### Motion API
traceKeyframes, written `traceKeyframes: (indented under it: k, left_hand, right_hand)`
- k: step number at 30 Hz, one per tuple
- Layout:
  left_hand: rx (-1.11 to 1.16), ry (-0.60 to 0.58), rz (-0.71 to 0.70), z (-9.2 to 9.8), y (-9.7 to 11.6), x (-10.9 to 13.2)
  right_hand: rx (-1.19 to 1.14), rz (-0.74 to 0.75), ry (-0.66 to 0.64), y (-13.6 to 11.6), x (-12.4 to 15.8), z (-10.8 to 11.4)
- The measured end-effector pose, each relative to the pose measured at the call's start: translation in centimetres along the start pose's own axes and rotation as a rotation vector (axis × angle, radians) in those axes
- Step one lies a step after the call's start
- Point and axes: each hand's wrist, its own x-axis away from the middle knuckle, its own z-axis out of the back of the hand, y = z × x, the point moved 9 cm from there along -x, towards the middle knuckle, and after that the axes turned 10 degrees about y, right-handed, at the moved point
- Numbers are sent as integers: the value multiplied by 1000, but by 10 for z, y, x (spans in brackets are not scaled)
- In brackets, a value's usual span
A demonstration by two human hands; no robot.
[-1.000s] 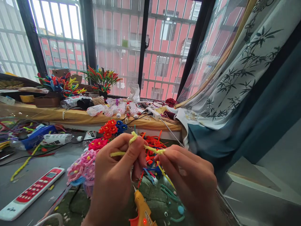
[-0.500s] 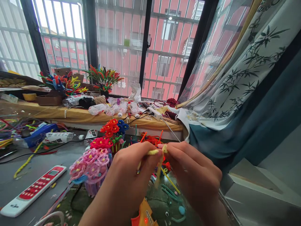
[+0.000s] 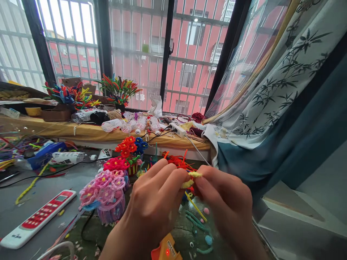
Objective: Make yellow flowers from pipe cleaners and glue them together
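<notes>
A short pale-yellow fuzzy piece (image 3: 195, 174) is pinched between my two hands, above the cluttered table. My left hand (image 3: 159, 195) has its fingers curled round one side of it, and a yellow end shows beside the fingertips. The thumb and index finger of my right hand (image 3: 225, 198) close on the other side. Behind and left of my left hand are red flowers (image 3: 126, 147), blue flowers (image 3: 140, 145) and a pot of pink flowers (image 3: 104, 187). An orange and yellow tool (image 3: 167, 249) with a lit red light lies below my hands.
A red and white remote (image 3: 39, 219) lies at the left. Bottles, a power strip (image 3: 177, 130) and colourful plants stand on the sill (image 3: 89, 131). Teal stems (image 3: 197, 222), a yellow stem (image 3: 195, 206) and pompoms lie near my right hand. A curtain hangs at the right.
My left hand has turned so its back and curled fingers show more. The yellow piece has changed angle between the fingertips, and its dangling, blurred end no longer shows.
</notes>
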Motion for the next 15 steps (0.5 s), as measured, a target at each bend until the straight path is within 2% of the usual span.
traceKeyframes:
  k: [3, 6, 9, 13, 15]
  left_hand:
    - [-95, 46, -74, 3, 5, 4]
    - [-165, 30, -163, 0, 13, 6]
    - [-198, 34, -216, -1, 17, 8]
    - [-231, 61, -176, 10, -2, 7]
    - [-296, 134, -98, 28, -18, 5]
  right_hand:
    - [-154, -147, -20, 13, 1, -4]
    - [-317, -285, -53, 26, 5, -12]
    - [-439, -363, -81, 31, 8, -21]
    - [-571, -364, -117, 19, 6, -20]
    - [-600, -314, -100, 11, 1, -8]
